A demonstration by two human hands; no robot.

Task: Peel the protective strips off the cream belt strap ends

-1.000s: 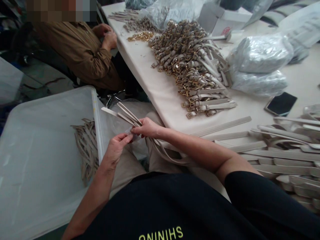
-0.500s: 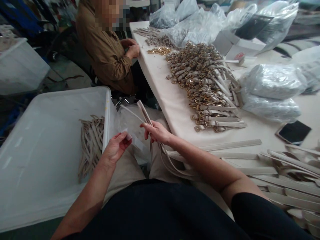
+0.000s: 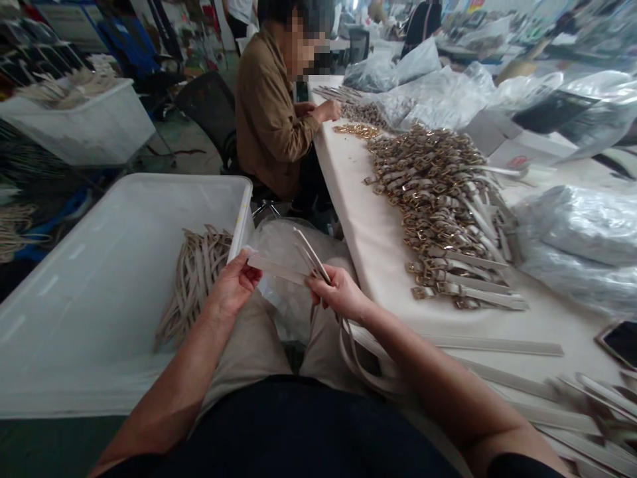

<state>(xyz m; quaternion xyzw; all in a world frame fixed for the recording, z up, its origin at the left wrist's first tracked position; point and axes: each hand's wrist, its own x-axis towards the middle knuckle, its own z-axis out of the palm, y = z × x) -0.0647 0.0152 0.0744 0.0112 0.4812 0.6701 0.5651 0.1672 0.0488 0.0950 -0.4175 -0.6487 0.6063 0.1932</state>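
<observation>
Above my lap, my left hand [image 3: 231,284] pinches one end of a flat beige strap [image 3: 279,269]. Something small and whitish shows at those fingertips, too unclear to name. The strap runs across to my right hand [image 3: 343,292], which is closed around it and a few more thin straps [image 3: 312,252]. Their tips stick up past the fingers, and their long ends loop down beside my right thigh. Beyond my left hand, many similar straps [image 3: 202,272] lie heaped in a large white plastic bin [image 3: 124,199].
A white-covered table [image 3: 348,212] at right carries a pile of buckled straps [image 3: 438,179], gold fittings [image 3: 355,130], plastic-wrapped packs [image 3: 582,226], loose straps [image 3: 497,345] and a phone [image 3: 620,342]. A co-worker in a brown jacket [image 3: 269,99] sits at its far left edge.
The view has tilted up and turned left. A strap now stretches flat between my hands, where before my left hand was apart from the straps. The co-worker's hands have moved over the table.
</observation>
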